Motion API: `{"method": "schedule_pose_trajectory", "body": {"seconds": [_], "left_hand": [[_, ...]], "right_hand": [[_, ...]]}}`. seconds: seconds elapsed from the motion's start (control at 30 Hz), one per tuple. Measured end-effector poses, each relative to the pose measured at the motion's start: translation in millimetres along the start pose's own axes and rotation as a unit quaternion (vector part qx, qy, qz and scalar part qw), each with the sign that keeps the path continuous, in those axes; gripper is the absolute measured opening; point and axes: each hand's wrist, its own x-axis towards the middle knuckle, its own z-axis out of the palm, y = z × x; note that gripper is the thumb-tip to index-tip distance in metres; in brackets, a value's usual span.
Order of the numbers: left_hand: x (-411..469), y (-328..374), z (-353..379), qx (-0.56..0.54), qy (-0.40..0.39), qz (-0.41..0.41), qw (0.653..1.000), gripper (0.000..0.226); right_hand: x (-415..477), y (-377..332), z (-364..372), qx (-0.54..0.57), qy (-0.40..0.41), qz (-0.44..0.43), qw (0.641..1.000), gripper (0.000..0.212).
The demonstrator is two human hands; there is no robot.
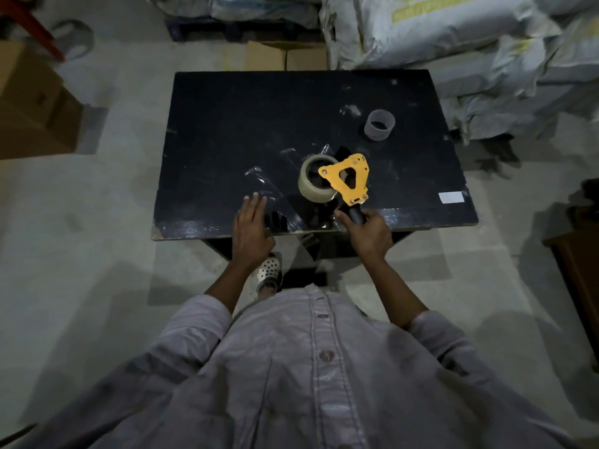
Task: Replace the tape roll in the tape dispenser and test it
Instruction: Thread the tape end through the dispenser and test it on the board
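Observation:
A yellow tape dispenser (348, 176) hovers over the near part of a black table (259, 124), with a clear tape roll (312, 179) mounted on it. My right hand (368, 231) grips its black handle at the table's front edge. My left hand (252, 225) lies flat with fingers spread on the table's front, left of the dispenser, next to a strip of clear tape (269, 186) stuck to the top. An empty grey tape core (380, 124) stands upright at the back right of the table.
A white label (451, 197) is on the table's right front corner. Stacked grey sacks (470, 43) crowd the back right, cardboard boxes (29, 102) stand at the left, a wooden piece (577, 264) at the right. Bare concrete floor surrounds the table.

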Motion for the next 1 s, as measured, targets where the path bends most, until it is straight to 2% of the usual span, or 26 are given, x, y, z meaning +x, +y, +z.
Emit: {"method": "schedule_pose_trajectory", "body": {"seconds": [0.33,0.57,0.77,0.83,0.9,0.97,1.0], "left_hand": [[45.6,-10.4,-7.5,0.054,0.021,0.014,0.998,0.089],[62.8,-33.4,-13.6,0.068,0.022,0.001,0.997,0.092],[76.5,-35.9,-10.6,0.082,0.003,0.0,0.997,0.091],[81.6,-34.7,-7.2,0.084,-0.002,-0.001,0.996,0.091],[84.0,-27.9,-7.6,0.072,-0.007,0.009,0.997,0.091],[86.1,-19.6,-5.4,0.06,-0.012,0.023,0.998,0.089],[89.1,-14.7,-6.8,0.058,0.001,0.03,0.998,0.089]], "right_hand": [[42.3,-50.9,48.6,-0.005,-0.057,-0.019,0.998,0.079],[68.3,-37.5,79.5,-0.039,-0.075,-0.025,0.996,0.076],[82.1,-10.5,95.7,-0.033,-0.137,-0.054,0.989,0.074],[89.7,-1.1,97.6,-0.019,-0.136,-0.069,0.988,0.082],[101.0,14.5,103.5,0.0,-0.128,-0.097,0.987,0.08],[99.3,10.0,97.6,0.02,-0.123,-0.128,0.984,0.077],[98.3,1.4,91.6,0.019,-0.111,-0.134,0.985,0.084]]}}
